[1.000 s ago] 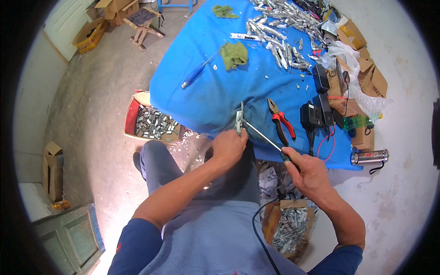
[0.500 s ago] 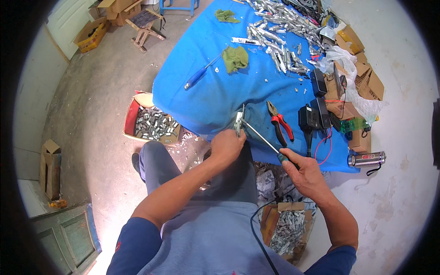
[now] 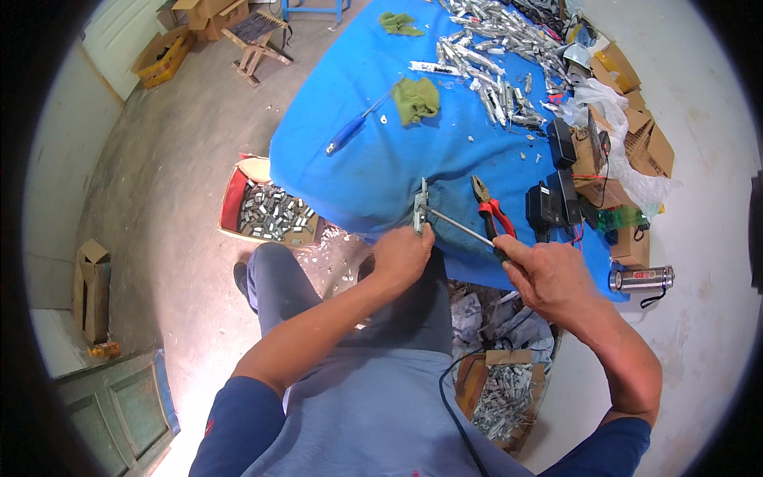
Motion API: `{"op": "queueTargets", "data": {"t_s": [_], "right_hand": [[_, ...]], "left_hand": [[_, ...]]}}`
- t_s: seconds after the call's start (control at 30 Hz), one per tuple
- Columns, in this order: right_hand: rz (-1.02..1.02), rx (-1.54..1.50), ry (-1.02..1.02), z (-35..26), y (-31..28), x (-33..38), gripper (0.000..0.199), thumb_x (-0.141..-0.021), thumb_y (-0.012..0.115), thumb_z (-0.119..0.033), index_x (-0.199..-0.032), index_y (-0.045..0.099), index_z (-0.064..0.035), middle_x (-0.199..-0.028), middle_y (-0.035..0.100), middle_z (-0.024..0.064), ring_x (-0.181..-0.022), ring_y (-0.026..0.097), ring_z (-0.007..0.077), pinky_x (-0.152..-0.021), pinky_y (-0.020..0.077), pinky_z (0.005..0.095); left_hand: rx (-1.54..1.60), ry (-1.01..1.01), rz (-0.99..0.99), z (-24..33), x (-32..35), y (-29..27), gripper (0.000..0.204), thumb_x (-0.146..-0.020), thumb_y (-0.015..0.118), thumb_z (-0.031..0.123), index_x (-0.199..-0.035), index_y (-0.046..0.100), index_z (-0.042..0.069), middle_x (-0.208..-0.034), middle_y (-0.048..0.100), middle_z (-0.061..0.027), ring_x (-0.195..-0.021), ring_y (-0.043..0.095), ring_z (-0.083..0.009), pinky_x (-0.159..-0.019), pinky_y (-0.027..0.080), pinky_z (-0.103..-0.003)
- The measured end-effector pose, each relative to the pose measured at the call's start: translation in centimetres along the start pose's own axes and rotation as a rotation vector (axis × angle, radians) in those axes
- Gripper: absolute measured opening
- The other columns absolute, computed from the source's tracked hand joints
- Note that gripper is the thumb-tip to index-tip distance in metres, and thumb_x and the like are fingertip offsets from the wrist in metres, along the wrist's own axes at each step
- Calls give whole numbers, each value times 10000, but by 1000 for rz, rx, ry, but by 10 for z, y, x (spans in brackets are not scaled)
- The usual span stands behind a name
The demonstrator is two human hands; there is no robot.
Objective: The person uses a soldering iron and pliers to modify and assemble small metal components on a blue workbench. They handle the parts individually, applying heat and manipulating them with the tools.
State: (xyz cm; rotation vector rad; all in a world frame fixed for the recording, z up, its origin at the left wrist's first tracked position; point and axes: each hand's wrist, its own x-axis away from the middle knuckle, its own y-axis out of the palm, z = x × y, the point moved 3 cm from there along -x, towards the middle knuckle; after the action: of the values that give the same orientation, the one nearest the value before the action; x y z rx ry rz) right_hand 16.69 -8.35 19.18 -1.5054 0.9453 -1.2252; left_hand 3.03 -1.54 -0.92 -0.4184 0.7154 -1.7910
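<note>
At the near edge of the blue-covered table, my left hand [image 3: 404,256] is closed on the lower end of a small, narrow silvery metal piece [image 3: 420,208], which stands up from my fingers. My right hand [image 3: 548,274] wraps round the dark handle of a screwdriver [image 3: 465,229]. Its long shaft points left, and the tip meets the side of the metal piece. Pliers [image 3: 494,208] with red and black handles lie just beyond the screwdriver, partly hidden behind my right hand. Farther left on the cloth rests a second screwdriver [image 3: 347,135] with a blue handle.
Many silvery metal pieces [image 3: 497,71] are heaped at the far right of the table [image 3: 318,179]. Green cloths [image 3: 415,101] lie nearby. Black adapters [image 3: 548,205] and a metal flashlight [image 3: 642,279] line the right side. A floor box [image 3: 229,208] holds small metal blocks; another box [image 3: 509,358] holds scraps.
My right hand has moved forward and right, turning more over the handle and now covering part of the pliers. The metal piece stands more upright in my left hand. The view has shifted slightly.
</note>
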Motion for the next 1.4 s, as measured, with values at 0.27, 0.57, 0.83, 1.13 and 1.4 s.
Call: {"op": "queueTargets", "data": {"t_s": [0.27, 0.57, 0.83, 1.13, 1.4], "right_hand": [[13, 331, -84, -34, 5, 11, 385, -809, 617, -70, -1188, 551, -40, -703, 581, 149, -565, 631, 316, -484, 496, 405], [-23, -98, 64, 3, 9, -1, 338, -890, 588, -173, -1217, 609, -90, -749, 630, 211, -694, 635, 397, -620, 511, 462], [-74, -269, 88, 17, -12, -14, 275, -927, 598, -186, -1176, 651, -84, -622, 535, 171, -542, 555, 285, -561, 435, 375], [-139, 235, -79, -24, -30, -33, 173, -864, 600, -133, -1015, 552, -64, -672, 616, 206, -661, 644, 387, -566, 495, 492], [-177, 227, -54, -28, -31, -37, 182, -877, 583, -140, -1041, 562, -63, -686, 615, 208, -687, 635, 400, -600, 491, 511]], "left_hand": [[130, -91, -36, -4, -1, 7, 517, -997, 426, 323, -674, 639, -21, -673, 634, -239, -637, 627, -446, -592, 506, -527], [109, -151, -101, -9, -7, 2, 555, -987, 437, 367, -681, 652, -43, -700, 638, -273, -692, 643, -465, -642, 514, -538], [-120, 60, -192, -6, -8, -1, 447, -1000, 415, 318, -858, 659, -28, -757, 654, -269, -735, 655, -463, -665, 522, -556], [-19, 55, -54, -14, -1, 7, 399, -994, 457, 253, -760, 670, 10, -626, 623, -192, -603, 650, -398, -537, 516, -508], [244, -229, -195, -14, -6, 2, 561, -954, 425, 397, -730, 654, -63, -758, 637, -304, -763, 638, -488, -753, 499, -542]]}}
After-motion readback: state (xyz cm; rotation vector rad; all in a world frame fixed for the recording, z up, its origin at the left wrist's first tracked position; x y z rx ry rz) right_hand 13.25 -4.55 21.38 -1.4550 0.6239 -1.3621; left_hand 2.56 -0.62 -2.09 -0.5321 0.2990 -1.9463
